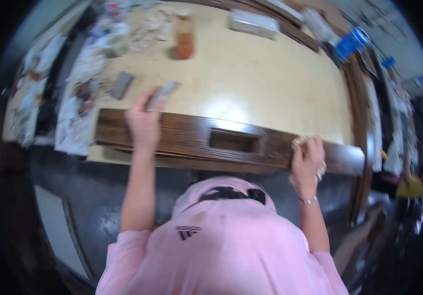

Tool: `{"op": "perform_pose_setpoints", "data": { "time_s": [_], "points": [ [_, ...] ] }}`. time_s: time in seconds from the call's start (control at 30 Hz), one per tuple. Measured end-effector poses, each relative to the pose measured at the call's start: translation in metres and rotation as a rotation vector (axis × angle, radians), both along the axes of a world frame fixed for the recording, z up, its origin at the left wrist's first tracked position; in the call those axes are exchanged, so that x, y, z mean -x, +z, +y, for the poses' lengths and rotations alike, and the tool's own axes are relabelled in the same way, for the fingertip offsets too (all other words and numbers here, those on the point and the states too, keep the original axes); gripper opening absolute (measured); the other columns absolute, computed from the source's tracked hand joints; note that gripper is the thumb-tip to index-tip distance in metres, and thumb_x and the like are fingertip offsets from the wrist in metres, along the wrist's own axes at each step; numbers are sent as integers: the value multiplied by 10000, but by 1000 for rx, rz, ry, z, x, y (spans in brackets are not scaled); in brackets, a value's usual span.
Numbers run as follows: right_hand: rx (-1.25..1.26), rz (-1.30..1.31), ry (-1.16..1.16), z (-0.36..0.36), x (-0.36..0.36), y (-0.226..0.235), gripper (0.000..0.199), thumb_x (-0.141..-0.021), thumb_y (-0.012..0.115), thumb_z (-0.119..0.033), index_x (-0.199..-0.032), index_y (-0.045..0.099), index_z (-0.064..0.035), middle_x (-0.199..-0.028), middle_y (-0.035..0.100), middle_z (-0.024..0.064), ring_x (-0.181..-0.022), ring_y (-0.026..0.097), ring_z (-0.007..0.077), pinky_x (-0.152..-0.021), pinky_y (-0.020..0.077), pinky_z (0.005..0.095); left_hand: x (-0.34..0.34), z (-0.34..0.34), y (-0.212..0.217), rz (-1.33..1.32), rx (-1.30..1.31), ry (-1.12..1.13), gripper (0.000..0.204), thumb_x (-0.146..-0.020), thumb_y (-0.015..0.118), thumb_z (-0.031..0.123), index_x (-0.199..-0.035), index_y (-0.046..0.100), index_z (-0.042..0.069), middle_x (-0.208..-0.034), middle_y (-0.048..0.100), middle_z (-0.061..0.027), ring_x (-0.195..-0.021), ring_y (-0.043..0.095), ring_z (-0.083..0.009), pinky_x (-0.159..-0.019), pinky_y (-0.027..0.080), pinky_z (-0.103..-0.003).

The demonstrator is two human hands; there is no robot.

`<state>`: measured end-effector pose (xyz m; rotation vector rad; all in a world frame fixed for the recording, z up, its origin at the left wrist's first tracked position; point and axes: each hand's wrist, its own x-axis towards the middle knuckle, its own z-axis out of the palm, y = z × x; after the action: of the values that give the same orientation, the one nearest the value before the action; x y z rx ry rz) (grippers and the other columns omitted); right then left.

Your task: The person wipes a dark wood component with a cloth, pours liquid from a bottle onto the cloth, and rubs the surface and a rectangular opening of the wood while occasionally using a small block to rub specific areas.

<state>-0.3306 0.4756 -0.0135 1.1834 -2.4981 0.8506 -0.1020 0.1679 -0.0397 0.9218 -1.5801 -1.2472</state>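
A dark brown wooden board (184, 129) with a rectangular opening lies across the near edge of the table. At its left part, my left hand (144, 115) is closed on a small grey piece of what looks like folded sandpaper (167, 89), blurred and raised at the board's far edge. My right hand (310, 160) grips a crumpled cream rag (321, 172) and rests on the right part of the board. Just beyond my left hand, a second grey block (122, 85) lies on the tabletop.
The pale yellow tabletop (251, 73) bears a bottle of orange liquid (184, 42) and a long white box (254, 23) toward the back. Cloths and litter (91, 69) crowd the left edge. Brown wooden strips (356, 98) line the right side, near a blue container (351, 43).
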Motion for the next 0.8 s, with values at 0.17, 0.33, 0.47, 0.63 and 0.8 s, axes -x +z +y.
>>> {"op": "perform_pose_setpoints", "data": {
  "time_s": [0.17,0.33,0.47,0.63,0.8],
  "points": [
    [48,57,-31,4,-7,-9,116,-800,652,-20,-842,544,-13,-852,509,152,-775,532,352,-673,415,440,-27,-11,23,227,-176,-23,283,-896,711,91,-1144,675,-40,-1026,687,-86,-926,651,-134,-835,512,-261],
    [3,83,-69,2,-12,-10,142,-809,649,-17,-836,512,3,-854,491,151,-771,527,354,-682,422,432,-115,-90,18,341,-10,406,249,-986,626,189,-1121,663,-17,-967,674,-46,-828,621,-97,-787,512,-250],
    [23,87,-81,0,-13,-12,131,-820,634,0,-827,504,9,-846,483,148,-759,521,350,-674,419,433,-190,-168,-70,142,-216,537,223,-1007,585,181,-1073,679,-10,-918,680,-20,-824,612,-102,-746,483,-260],
    [36,67,-89,-6,-16,-6,105,-828,631,-13,-840,528,0,-862,508,163,-776,530,362,-691,426,452,-245,-231,-170,-437,-32,527,235,-979,604,183,-1073,691,-13,-932,699,-64,-868,638,-182,-789,493,-303],
    [27,74,-34,-8,-5,-6,106,-795,644,-19,-881,583,-8,-894,548,187,-836,552,387,-729,443,468,-269,-260,-146,-500,76,531,272,-961,629,200,-1101,685,-27,-1047,705,-131,-982,642,-222,-895,492,-350]
  ]
}}
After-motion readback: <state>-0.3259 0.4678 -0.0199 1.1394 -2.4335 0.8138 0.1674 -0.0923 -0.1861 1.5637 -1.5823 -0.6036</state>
